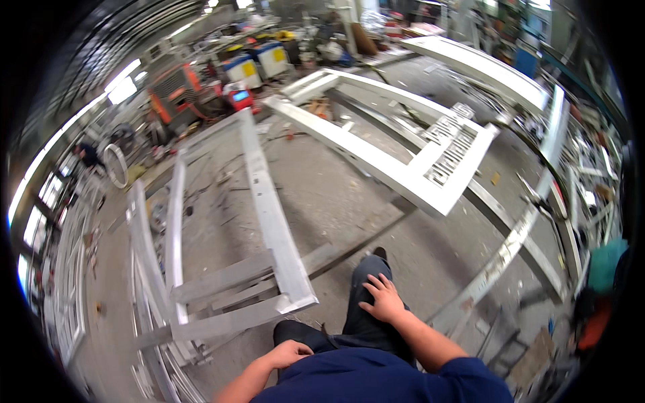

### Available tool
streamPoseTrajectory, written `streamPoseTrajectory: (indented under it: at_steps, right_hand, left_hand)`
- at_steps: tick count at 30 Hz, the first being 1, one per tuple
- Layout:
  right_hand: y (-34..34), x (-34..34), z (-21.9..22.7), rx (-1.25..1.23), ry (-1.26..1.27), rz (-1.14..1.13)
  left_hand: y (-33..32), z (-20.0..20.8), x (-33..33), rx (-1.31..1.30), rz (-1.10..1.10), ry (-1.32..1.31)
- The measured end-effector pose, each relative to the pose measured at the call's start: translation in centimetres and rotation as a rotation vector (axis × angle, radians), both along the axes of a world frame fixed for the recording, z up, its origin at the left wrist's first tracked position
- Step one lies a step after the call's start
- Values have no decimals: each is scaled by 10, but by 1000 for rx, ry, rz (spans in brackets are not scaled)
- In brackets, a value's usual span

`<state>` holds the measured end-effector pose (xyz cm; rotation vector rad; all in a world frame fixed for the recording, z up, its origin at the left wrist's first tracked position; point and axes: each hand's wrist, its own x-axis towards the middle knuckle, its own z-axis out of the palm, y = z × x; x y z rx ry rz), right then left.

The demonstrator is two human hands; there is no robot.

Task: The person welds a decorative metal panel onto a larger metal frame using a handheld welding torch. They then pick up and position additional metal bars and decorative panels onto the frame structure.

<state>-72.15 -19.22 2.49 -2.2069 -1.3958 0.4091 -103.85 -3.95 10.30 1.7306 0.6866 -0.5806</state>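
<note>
My right hand (384, 300) lies on my dark trouser leg above the knee, fingers spread, holding nothing. Against my other thigh, close to the hem of my dark blue shirt (363, 376), rests my left hand (289, 353). Its fingers lie along the trousers, their ends partly hidden, and nothing shows in it. Ahead to the left is a grey metal frame (267, 195), its nearest corner close to my left knee. A white frame (369, 160) with an ornamental lattice panel (451, 149) at one end lies on metal beams ahead to the right. Neither hand touches a frame.
A long metal beam (500, 258) runs along my right side. Another white panel (480, 66) lies at the far right. Metal lengths (160, 363) are stacked at the left. An orange machine (176, 93) and white bins (271, 59) stand at the back. Another person (87, 156) is far left.
</note>
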Motion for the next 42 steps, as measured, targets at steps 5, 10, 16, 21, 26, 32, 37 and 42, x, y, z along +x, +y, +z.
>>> streamPoseTrajectory:
  at_steps: [5, 10, 16, 21, 26, 32, 37, 42]
  right_hand:
    - [-9, -11, 18, 217, 166, -101]
    - [-39, -19, 63, -185, 619, 316]
    - [-40, -17, 55, -478, 807, 436]
    - [-26, -13, 54, -505, 857, 733]
    - [-9, -28, 54, -541, 409, 811]
    - [-15, -39, 73, -478, 333, 663]
    - [-7, -34, 54, -369, 463, 802]
    - [-19, -29, 45, -335, 627, 720]
  left_hand:
    - [-2, -15, -37, 36, 128, -23]
    - [-10, -19, -83, -60, 294, 6]
    - [-11, 17, -80, -190, 249, -10]
    - [-13, -14, -88, -204, 188, -102]
    - [-25, -19, -75, 223, 137, -131]
    - [-20, 14, -66, 301, 37, 62]
    - [-13, -4, -92, -66, 151, -89]
    - [-21, 31, -74, 397, 109, 47]
